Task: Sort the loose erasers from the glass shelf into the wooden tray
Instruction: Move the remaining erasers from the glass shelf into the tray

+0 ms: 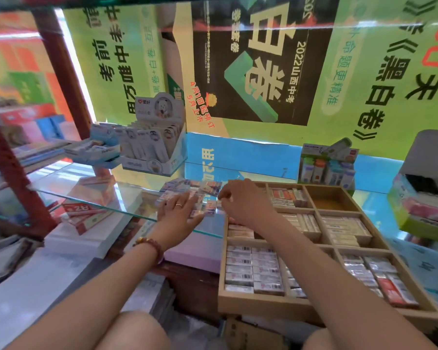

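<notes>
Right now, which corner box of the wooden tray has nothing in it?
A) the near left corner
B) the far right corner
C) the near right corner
B: the far right corner box of the wooden tray shows only bare wood, while both near corners are packed with erasers.

Both arms are bare and reach forward from the lower edge of the view. The left hand [180,209] lies palm down with its fingers straight and slightly spread, a beaded bracelet [149,245] round its wrist. The right hand [240,198] is just beside it, knuckles up and wrist bent, its fingers curled downward; whether they pinch anything is hidden.
</notes>
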